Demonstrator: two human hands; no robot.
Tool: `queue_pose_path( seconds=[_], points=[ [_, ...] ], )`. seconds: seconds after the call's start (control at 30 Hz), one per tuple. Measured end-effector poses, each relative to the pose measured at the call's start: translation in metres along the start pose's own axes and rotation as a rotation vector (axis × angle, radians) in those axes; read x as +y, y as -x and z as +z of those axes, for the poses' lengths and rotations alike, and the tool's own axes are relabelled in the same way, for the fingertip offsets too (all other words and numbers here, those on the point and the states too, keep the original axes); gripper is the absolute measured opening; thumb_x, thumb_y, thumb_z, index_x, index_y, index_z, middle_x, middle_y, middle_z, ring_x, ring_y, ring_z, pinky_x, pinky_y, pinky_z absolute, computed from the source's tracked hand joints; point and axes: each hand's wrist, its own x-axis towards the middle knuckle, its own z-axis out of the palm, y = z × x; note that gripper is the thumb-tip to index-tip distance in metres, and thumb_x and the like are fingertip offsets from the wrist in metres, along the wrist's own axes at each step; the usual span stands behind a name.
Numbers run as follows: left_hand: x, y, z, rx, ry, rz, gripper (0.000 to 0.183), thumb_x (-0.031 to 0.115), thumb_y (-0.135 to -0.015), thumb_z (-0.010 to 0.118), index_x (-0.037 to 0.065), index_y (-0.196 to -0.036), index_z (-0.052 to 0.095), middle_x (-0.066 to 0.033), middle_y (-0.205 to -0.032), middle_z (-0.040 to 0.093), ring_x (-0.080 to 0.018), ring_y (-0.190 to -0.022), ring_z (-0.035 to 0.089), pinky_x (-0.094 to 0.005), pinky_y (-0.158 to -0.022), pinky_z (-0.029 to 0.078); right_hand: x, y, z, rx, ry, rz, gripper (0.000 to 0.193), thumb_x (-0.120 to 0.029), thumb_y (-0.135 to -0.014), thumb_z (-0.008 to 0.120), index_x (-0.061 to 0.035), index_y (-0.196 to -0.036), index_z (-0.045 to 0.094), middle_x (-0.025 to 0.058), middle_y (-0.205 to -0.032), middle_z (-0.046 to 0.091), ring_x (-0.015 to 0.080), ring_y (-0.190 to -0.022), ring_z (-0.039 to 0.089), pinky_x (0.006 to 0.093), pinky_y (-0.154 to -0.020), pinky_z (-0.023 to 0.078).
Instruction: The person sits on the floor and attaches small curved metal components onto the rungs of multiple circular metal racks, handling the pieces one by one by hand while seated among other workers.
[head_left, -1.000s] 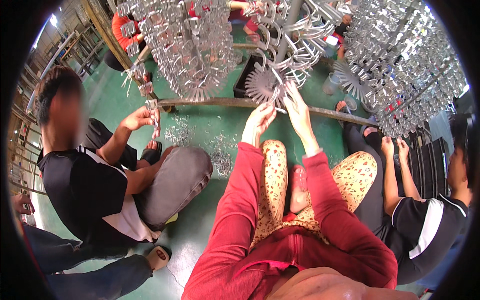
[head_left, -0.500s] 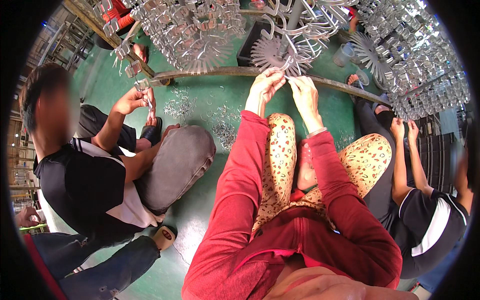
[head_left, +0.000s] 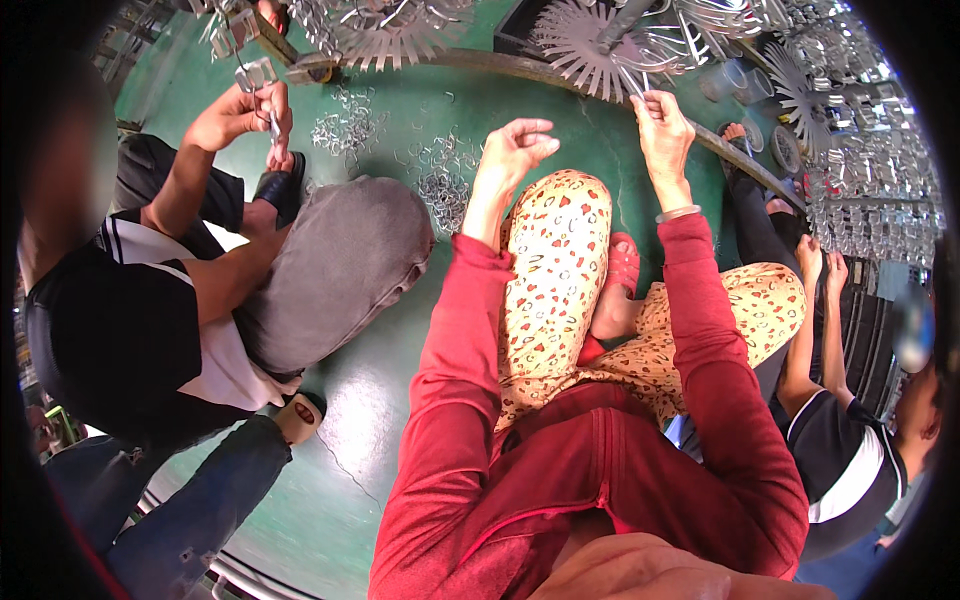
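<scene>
My right hand (head_left: 662,135) is raised in a pinch near the rim of a slotted metal disc (head_left: 578,50). Between its fingertips is a thin, shiny metal piece (head_left: 633,84) pointing up toward the disc's teeth; its exact kind is unclear. Lower and to the left, my left hand (head_left: 512,155) hovers over my left knee, fingers loosely bent and apart, with nothing visible in them. Curved metal pieces (head_left: 690,40) hang from the rack just beyond my right hand.
Small metal hooks lie in loose piles (head_left: 442,185) on the green floor. A wooden beam (head_left: 490,62) crosses in front. At left, a co-worker's hand (head_left: 245,115) holds a metal piece; another co-worker (head_left: 845,450) sits at right. Clear plastic tubs (head_left: 722,80) stand beyond the beam.
My hands were together at the beam. My right hand has moved up and right toward the disc with a metal piece; my left has drawn away. The view has shifted.
</scene>
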Motion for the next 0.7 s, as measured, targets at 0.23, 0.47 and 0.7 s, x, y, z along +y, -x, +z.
queue_pose_path(
  seconds=[0.23,0.47,0.7],
  points=[
    [-0.122,0.052,-0.061,0.218,-0.197,-0.08,0.021,0.018,-0.08,0.064,0.003,-0.094,0.063,0.0,-0.073,0.061,-0.0074,-0.063,0.054,-0.0228,-0.058,0.044,0.003,0.006,0.003,-0.009,0.12,-0.019,0.006,-0.008,-0.078,0.066,-0.0031,-0.08,0.065,0.0051,-0.066,0.061,0.0095,-0.054,0.055,0.0248,-0.052,0.045],
    [-0.154,0.096,-0.104,0.499,-0.686,-0.196,0.014,0.015,-0.075,0.066,0.004,-0.083,0.066,-0.009,-0.075,0.067,-0.0168,-0.067,0.064,-0.0268,-0.063,0.047,0.002,0.006,0.016,0.035,0.107,-0.037,0.011,-0.007,-0.077,0.068,0.0,-0.085,0.066,0.002,-0.07,0.061,0.0053,-0.058,0.054,0.019,-0.054,0.045],
    [-0.146,0.06,-0.156,0.834,-0.704,-0.002,0.013,0.011,-0.074,0.066,0.001,-0.082,0.065,-0.0113,-0.072,0.066,-0.0186,-0.061,0.063,-0.029,-0.058,0.048,0.007,0.007,0.017,0.05,0.133,0.048,0.013,-0.005,-0.076,0.068,0.0006,-0.087,0.066,0.0028,-0.073,0.063,0.0056,-0.06,0.058,0.0178,-0.056,0.047]
  ],
)
